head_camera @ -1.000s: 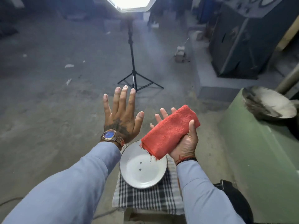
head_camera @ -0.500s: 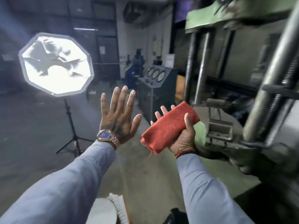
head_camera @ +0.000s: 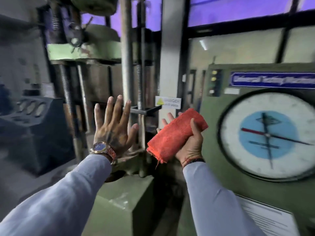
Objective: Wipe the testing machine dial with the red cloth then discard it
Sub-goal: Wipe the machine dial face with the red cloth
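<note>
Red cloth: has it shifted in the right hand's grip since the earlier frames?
No. The red cloth lies folded across the right hand as before, thumb on top; only the camera swung, bringing the dial into view.

View: swung up from the floor, then right, onto the testing machine.
Dial [head_camera: 267, 135]: newly in sight at 3 o'clock, round white face, blue centre, red and black needles.
Nameplate [head_camera: 272, 80]: blue strip, come into view above the dial; lettering blurred.
Gone from view: studio light, its tripod, white plate, checked cloth.
Gauge console [head_camera: 32, 120]: now far off at 9 o'clock.
</note>
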`<move>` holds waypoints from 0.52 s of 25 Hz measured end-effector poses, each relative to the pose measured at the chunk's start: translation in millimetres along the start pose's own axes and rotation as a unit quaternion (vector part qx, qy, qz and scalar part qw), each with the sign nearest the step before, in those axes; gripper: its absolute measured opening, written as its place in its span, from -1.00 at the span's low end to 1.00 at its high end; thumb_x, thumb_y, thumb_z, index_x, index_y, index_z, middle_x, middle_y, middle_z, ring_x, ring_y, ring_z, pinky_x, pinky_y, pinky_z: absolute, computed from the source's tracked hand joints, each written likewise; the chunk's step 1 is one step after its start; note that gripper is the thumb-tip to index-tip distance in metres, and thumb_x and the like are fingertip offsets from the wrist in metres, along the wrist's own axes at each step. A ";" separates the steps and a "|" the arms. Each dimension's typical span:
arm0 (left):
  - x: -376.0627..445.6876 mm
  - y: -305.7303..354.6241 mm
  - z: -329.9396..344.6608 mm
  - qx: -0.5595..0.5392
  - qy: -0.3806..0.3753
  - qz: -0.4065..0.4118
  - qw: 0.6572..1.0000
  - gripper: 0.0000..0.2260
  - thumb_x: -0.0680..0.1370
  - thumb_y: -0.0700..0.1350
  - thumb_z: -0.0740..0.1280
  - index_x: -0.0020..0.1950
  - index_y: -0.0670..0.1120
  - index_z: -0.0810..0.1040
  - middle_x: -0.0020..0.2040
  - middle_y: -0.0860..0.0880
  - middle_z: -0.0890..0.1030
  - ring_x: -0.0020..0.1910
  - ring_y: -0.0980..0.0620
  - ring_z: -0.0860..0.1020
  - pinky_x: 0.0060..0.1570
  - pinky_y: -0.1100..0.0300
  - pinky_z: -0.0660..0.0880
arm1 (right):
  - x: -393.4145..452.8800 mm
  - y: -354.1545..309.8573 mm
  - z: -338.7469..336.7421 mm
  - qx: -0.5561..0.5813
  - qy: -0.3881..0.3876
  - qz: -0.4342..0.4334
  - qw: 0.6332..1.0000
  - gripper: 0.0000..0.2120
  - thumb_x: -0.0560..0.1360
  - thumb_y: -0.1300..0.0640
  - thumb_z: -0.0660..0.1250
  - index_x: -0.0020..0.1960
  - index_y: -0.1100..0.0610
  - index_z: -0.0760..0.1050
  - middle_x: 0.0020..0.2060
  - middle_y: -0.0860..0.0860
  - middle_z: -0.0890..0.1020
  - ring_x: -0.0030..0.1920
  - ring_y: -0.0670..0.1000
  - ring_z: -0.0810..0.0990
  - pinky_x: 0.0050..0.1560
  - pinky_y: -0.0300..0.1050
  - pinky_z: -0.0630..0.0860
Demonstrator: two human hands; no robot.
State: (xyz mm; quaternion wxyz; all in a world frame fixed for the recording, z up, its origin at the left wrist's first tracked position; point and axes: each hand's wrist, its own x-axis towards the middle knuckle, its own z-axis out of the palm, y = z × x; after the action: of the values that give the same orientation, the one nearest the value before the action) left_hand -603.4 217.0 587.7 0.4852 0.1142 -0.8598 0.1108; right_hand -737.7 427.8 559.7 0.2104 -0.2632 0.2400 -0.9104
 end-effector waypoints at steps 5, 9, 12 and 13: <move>63.4 193.2 63.3 -0.113 0.019 0.067 0.991 -0.24 0.66 0.29 0.10 0.79 -0.06 0.17 0.80 -0.18 0.16 0.78 -0.29 0.11 0.68 -0.49 -0.09 | -26.9 -175.7 -107.3 -0.013 0.110 -0.097 0.989 -0.44 0.54 -0.29 0.39 0.34 0.07 0.70 0.51 0.18 0.65 0.54 0.33 0.59 0.65 0.49 0.30; 99.9 341.2 109.9 -0.164 0.022 0.096 0.982 -0.24 0.67 0.31 0.08 0.80 -0.03 0.12 0.81 -0.16 0.12 0.79 -0.28 0.09 0.68 -0.49 -0.07 | -43.5 -296.5 -188.4 -0.043 0.194 -0.164 0.966 -0.32 0.55 -0.35 0.42 0.48 0.09 0.63 0.38 0.13 0.70 0.49 0.29 0.64 0.60 0.33 0.45; 121.6 433.9 143.5 -0.202 0.012 0.090 0.975 -0.24 0.67 0.31 0.05 0.81 -0.02 0.11 0.81 -0.17 0.10 0.78 -0.30 0.09 0.67 -0.53 -0.02 | -45.7 -377.2 -244.4 -0.092 0.231 -0.211 0.945 -0.53 0.54 -0.26 0.42 0.12 0.13 0.77 0.03 0.14 0.74 0.11 0.19 0.74 0.31 0.13 0.61; 128.1 455.5 155.4 -0.203 0.014 0.092 0.975 -0.24 0.67 0.31 0.06 0.80 -0.03 0.12 0.81 -0.17 0.11 0.78 -0.31 0.10 0.66 -0.54 -0.01 | -41.8 -397.7 -256.0 -0.110 0.247 -0.221 0.937 -0.56 0.53 -0.24 0.41 0.03 0.12 0.77 -0.06 0.12 0.73 0.00 0.16 0.73 0.19 0.07 0.63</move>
State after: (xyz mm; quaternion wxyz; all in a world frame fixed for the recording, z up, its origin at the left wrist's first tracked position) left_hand -932.0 591.2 583.1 0.4978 -0.0673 -0.8644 -0.0201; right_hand -956.0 849.3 570.7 -0.0924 -0.0981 0.3186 -0.9383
